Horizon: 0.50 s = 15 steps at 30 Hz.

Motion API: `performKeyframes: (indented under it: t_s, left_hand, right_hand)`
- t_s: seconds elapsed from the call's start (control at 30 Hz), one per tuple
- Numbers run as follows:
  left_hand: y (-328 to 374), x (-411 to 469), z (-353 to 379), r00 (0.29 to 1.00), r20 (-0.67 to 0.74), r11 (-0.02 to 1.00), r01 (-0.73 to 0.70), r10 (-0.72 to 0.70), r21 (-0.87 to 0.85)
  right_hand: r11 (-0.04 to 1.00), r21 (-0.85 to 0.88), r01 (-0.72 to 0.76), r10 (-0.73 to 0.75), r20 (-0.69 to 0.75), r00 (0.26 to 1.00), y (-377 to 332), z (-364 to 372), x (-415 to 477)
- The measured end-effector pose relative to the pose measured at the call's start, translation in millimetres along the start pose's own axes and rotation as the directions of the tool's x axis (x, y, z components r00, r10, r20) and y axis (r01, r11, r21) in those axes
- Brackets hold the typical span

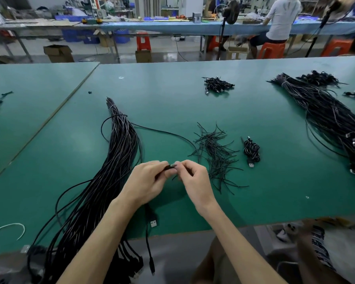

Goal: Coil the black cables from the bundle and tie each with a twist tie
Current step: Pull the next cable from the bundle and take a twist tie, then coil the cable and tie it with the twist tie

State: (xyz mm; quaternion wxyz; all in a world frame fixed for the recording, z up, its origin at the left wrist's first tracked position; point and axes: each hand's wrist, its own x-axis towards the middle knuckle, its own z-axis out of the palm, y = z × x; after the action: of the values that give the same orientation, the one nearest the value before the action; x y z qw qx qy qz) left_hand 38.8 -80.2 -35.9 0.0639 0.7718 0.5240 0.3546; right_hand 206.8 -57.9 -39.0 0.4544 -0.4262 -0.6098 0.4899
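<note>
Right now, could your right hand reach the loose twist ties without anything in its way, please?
Probably yes: the twist ties lie just right of the right hand, nothing between them, though it pinches a cable end.

Your left forearm (103, 232) and right forearm (234, 238), both bare, rise from the bottom edge and converge toward the middle. Your left hand (149, 180) lies back-up with its fingers curled, thumb and forefinger pinching the end of a cable (169, 167). Your right hand (195, 179) meets it fingertip to fingertip, fingers also curled, pinching the same cable's tip from the other side. The two hands sit level with each other.
</note>
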Motion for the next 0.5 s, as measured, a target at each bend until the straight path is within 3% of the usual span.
performKeyframes:
  t_s: [0.1, 0.27, 0.4, 0.5]
  left_hand:
    - [0.1, 0.0, -3.5, 0.996, -0.028, 0.987, -0.083, 0.087, 0.137]
    - [2.7, 1.1, 1.3, 1.0, -0.02, 0.995, 0.0, 0.002, 0.098]
    - [-3.0, -0.9, 1.3, 0.984, -0.054, 0.976, 0.162, -0.172, -0.145]
    - [-3.2, 4.2, 3.0, 0.926, -0.055, 0.809, 0.297, -0.374, -0.508]
  right_hand:
    - [0.998, 0.058, 0.024, -0.02, -0.074, 0.997, 3.2, 0.2, 1.8]
    - [0.993, 0.025, 0.114, -0.11, -0.123, 0.986, 7.6, -0.9, 0.0]
    - [0.98, 0.007, 0.198, -0.198, -0.047, 0.979, 6.9, 1.0, -2.0]
    - [0.964, -0.106, 0.246, -0.243, 0.041, 0.969, 5.5, 6.8, -4.6]
